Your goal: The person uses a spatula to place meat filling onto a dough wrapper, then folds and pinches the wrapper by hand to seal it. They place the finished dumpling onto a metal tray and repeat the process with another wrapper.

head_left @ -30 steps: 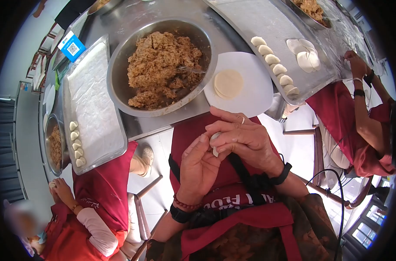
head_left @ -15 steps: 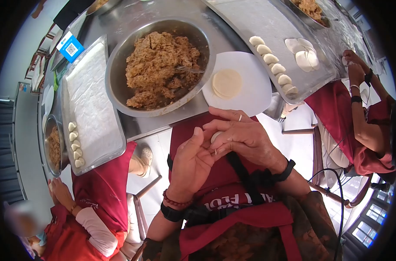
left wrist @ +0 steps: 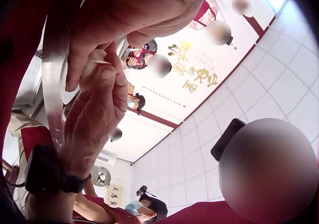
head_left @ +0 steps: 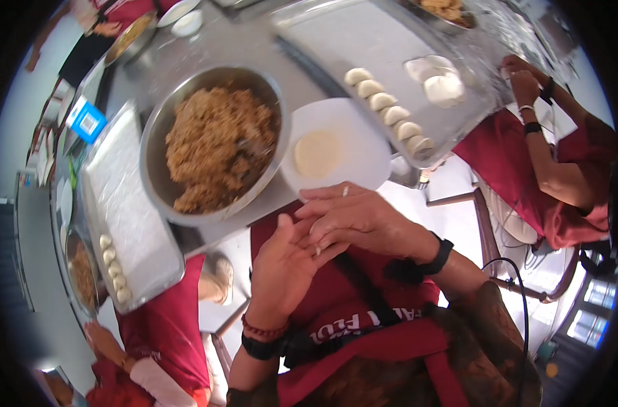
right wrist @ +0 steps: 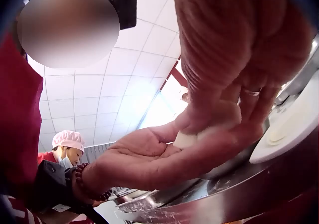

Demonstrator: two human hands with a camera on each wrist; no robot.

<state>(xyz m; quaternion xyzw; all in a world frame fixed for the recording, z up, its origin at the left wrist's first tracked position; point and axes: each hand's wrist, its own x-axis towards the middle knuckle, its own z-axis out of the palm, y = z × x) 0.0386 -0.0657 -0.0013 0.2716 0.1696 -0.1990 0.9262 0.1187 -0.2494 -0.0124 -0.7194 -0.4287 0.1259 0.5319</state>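
Observation:
In the head view, my left hand (head_left: 282, 268) and right hand (head_left: 367, 224) meet above my lap, mostly hiding a small piece of white dough (head_left: 317, 250). The left wrist view shows the folded dough (left wrist: 94, 68) between both hands, pinched by my right thumb and fingers (left wrist: 107, 79). Seen from the right wrist, my left palm (right wrist: 144, 156) faces up, its fingers curving under the dough (right wrist: 185, 140). My left thumb stands raised in the head view. Beyond the hands, round wrappers (head_left: 317, 153) lie on a white plate (head_left: 370, 152).
A metal bowl (head_left: 149, 163) of brown filling (head_left: 217, 142) stands left of the plate. Dumplings line a left tray (head_left: 136, 237) and a right tray (head_left: 322, 41), which also holds flat wrappers (head_left: 445, 88). People in red aprons sit on both sides.
The head view has shifted, moving the table's contents down and left in the picture. My left thumb has lifted off the dough since a second ago, and my right fingers cover more of it.

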